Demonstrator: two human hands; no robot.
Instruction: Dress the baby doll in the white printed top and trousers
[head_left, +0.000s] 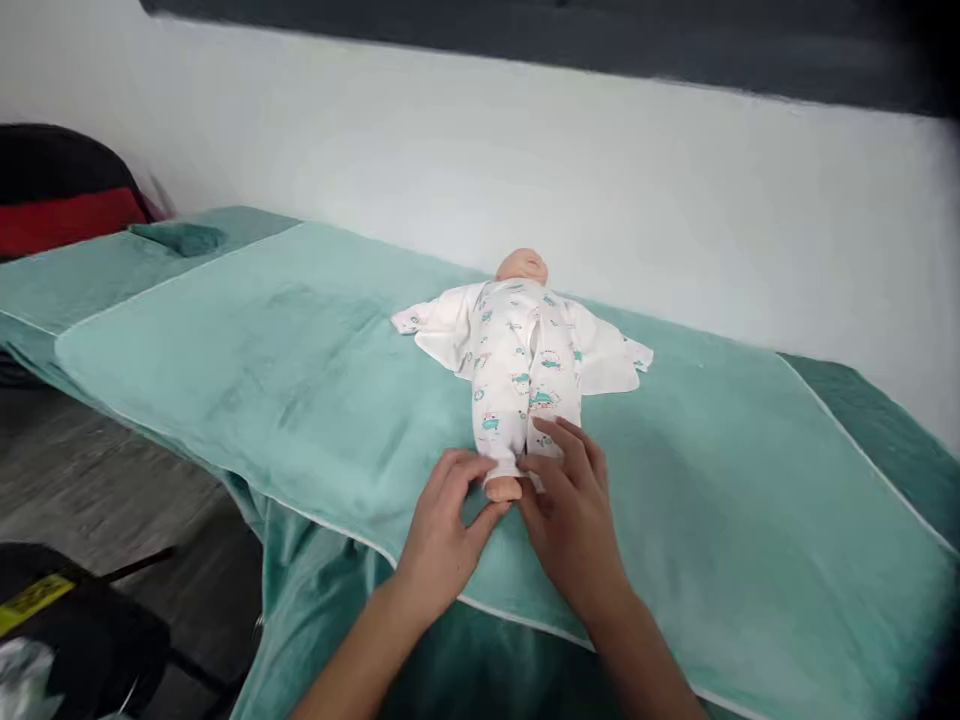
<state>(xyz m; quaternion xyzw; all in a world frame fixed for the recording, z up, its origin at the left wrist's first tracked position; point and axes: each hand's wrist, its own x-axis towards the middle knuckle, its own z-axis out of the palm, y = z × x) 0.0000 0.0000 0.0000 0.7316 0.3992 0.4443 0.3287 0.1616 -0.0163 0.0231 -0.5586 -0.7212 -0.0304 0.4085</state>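
A baby doll (523,264) lies on its back, its head toward the wall. It wears a white printed top (450,315) with sleeves spread wide and white baby trousers (501,395) with a teal pattern. My left hand (448,530) has its fingers at the left trouser cuff and the thumb under the doll's bare foot (503,489). My right hand (574,515) grips the same cuff from the other side, its fingers curled over the lower legs. The doll's other foot is hidden behind my right hand.
A teal blanket (315,350) with pale edging covers the table and hangs over its front. Behind stands a white wall (420,150). A black and red bag (67,200) is at the far left; a black item with a yellow label (37,600) lies lower left.
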